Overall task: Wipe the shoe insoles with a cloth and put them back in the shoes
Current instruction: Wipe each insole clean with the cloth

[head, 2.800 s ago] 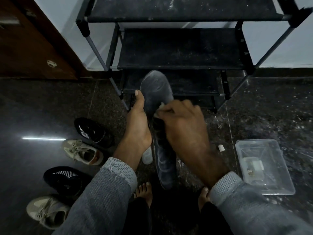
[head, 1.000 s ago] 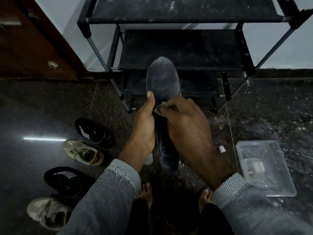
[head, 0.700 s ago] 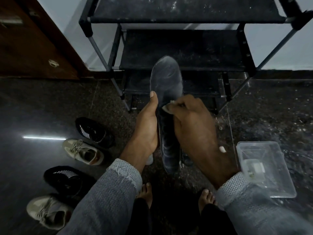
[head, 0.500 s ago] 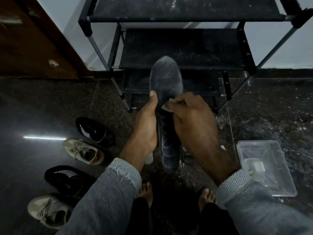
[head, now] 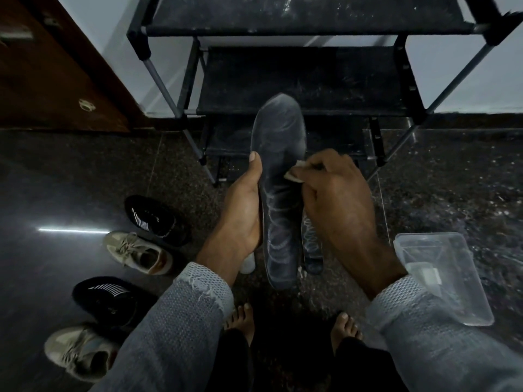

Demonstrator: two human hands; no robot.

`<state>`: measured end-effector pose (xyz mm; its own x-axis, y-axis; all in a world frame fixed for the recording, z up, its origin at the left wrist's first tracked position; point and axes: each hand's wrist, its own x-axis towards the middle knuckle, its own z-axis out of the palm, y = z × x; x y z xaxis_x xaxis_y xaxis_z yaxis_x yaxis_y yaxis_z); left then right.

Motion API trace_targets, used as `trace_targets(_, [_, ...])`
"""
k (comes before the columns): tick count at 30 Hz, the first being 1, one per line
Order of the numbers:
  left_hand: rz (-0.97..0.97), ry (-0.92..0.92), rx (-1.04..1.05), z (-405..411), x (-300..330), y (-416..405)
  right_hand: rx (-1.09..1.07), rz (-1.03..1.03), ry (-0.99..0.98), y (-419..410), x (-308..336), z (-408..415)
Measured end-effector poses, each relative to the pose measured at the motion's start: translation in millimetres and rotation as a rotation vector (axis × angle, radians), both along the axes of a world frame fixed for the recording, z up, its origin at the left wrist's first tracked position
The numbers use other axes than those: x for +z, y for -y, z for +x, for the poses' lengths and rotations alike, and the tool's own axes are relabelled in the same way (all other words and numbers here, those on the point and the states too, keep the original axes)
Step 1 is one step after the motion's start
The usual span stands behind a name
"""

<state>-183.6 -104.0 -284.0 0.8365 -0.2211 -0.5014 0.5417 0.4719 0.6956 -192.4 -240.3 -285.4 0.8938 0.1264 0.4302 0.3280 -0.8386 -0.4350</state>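
Two hands are occupied with one long dark grey foam insole (head: 278, 176), which is held upright in front of the black metal-framed shoe rack (head: 300, 80) so that its dusty face is presented for wiping. The left hand (head: 244, 207) is wrapped round the insole's left edge, thumb along the rim, evidently to steady it. A small pale cloth (head: 295, 172) is pinched in the right hand (head: 336, 199) and pressed against the insole's right edge. A second dark insole (head: 311, 244) is seen just behind the right hand. Left of the rack, two black knit shoes (head: 154, 217) and two beige laced sneakers (head: 135, 251) are lined up on the floor, presumably awaiting their insoles. Right of the rack, a clear plastic rectangular tub (head: 478, 295) is set down, and a small whitish item (head: 427, 274), not identifiable, is contained in it.
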Motion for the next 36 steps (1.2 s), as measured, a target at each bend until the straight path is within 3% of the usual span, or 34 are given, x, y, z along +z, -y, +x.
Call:
trace_targets(8, [0.017,-0.001,0.003,-3,1,0,0.139,-0.015,0.004,-24,4,-9])
trace_targets(14, [-0.014,-0.011,-0.038,-5,4,4,-0.011,-0.018,-0.01,-5,1,0])
trace_targets(19, [-0.022,-0.018,-0.012,-4,5,1,0.147,-0.021,-0.006,-17,3,-4])
trace_targets(24, [0.007,-0.021,-0.027,-5,4,7,-0.039,0.08,0.01,-1,2,6])
trace_targets(32, [0.145,0.048,-0.065,-6,7,5,0.016,0.123,-0.027,-10,3,4])
trace_targets(36, [0.18,0.048,-0.1,-8,7,11,-0.086,0.183,-0.006,-3,8,11])
